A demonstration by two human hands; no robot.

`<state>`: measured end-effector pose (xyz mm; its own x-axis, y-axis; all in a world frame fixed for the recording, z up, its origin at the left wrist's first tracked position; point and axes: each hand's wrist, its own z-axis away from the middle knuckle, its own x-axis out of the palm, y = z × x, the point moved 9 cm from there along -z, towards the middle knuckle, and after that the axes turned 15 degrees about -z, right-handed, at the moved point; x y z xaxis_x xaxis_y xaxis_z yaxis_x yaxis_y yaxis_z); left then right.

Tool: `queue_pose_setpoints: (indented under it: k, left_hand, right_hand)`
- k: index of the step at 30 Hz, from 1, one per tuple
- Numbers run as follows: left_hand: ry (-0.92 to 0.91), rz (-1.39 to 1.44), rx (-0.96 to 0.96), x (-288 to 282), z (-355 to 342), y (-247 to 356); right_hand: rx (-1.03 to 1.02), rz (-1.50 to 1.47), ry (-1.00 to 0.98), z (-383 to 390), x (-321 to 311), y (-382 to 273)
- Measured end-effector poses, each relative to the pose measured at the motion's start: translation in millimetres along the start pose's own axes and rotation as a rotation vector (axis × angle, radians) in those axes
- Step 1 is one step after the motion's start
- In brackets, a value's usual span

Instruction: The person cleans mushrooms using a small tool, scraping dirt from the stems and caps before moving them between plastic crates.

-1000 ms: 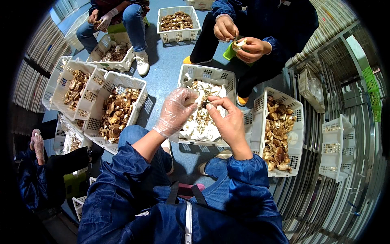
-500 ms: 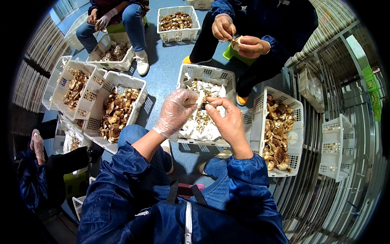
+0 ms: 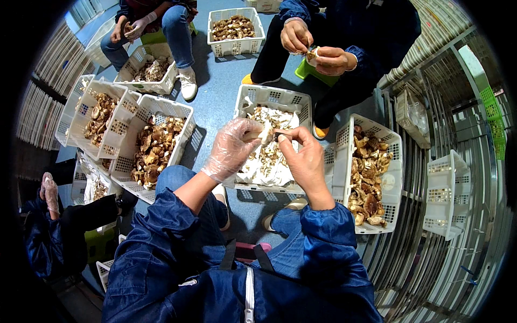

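My left hand [image 3: 235,144], in a clear plastic glove, is closed around a pale mushroom [image 3: 266,132]. Facing it, my bare right hand [image 3: 302,157] pinches a small dark tool [image 3: 278,135] between thumb and forefinger, just right of the mushroom; its exact kind is too small to make out. Both hands are above a white perforated crate [image 3: 273,97], which has a white lining and is strewn with pale mushroom stems and trimmings [image 3: 265,164].
To the right stands a crate [image 3: 396,180] of brown mushrooms [image 3: 369,177]. More mushroom crates [image 3: 183,116] are at left. Across from me a co-worker's hands [image 3: 318,51] work on a mushroom. Another person's gloved hand [image 3: 140,27] shows at upper left. Metal racks [image 3: 425,258] line the right.
My right hand and the dark tool have shifted slightly right, opening a small gap from the mushroom. My left hand stays nearly in place, still holding the mushroom.
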<state>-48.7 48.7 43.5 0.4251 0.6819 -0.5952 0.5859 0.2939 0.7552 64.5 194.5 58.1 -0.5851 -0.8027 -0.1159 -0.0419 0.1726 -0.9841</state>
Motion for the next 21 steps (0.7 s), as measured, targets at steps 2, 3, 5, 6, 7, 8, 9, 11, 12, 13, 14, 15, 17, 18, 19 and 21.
queue_pose_setpoints:
  k: [2,3,5,6,7,8,9,11,12,13,14,15,17,18,19,21]
  left_hand:
    - [-0.027,0.141,-0.038,5.4,0.8,-8.4]
    - [-0.098,0.196,-0.094,12.0,-0.2,-15.3]
    - [-0.237,0.304,-0.206,23.7,-1.9,-27.7]
    - [-0.256,0.438,-0.248,27.9,-0.4,-32.0]
    - [-0.275,0.573,-0.289,33.6,1.6,-36.9]
    - [-0.293,0.708,-0.329,36.6,2.2,-35.9]
    - [-0.322,0.791,-0.362,37.6,4.4,-33.1]
    - [-0.345,0.798,-0.367,38.6,4.5,-32.6]
    - [-0.358,0.803,-0.370,39.8,4.6,-32.4]
    - [-0.335,0.797,-0.370,39.4,4.0,-34.9]
    - [-0.310,0.789,-0.371,38.0,4.1,-37.8]
    - [-0.284,0.781,-0.373,36.2,4.3,-40.4]
    - [-0.257,0.717,-0.328,30.2,2.0,-37.6]
    - [-0.245,0.687,-0.305,26.9,0.0,-33.7]
    - [-0.251,0.635,-0.288,24.4,-1.1,-30.8]
    - [-0.259,0.532,-0.255,18.5,-2.2,-26.7]
  right_hand:
    - [0.042,-0.001,0.015,-1.9,-3.7,4.8]
    - [0.047,-0.019,0.017,-2.4,-6.0,6.6]
    - [0.057,-0.056,0.017,-3.5,-10.9,9.2]
    - [0.041,-0.013,0.047,-3.9,-15.4,6.6]
    - [0.026,0.029,0.077,-4.2,-19.5,2.5]
    - [0.010,0.072,0.108,-4.6,-24.3,-0.3]
    - [-0.135,0.213,0.109,-4.7,-26.0,-11.0]
    - [-0.322,0.391,0.106,-3.3,-25.2,-19.7]
    - [-0.414,0.482,0.104,-0.9,-22.7,-25.7]
    - [-0.310,0.440,0.087,-1.9,-25.1,-17.0]
    - [-0.207,0.395,0.066,-1.1,-22.5,-17.3]
    - [-0.103,0.349,0.045,-0.9,-20.5,-12.8]
    - [-0.202,0.441,0.033,-0.7,-17.3,-15.6]
    - [-0.251,0.488,0.029,-0.5,-16.5,-18.0]
    - [-0.248,0.490,0.033,-1.0,-17.7,-17.6]
    - [-0.245,0.492,0.038,-1.8,-18.4,-18.3]
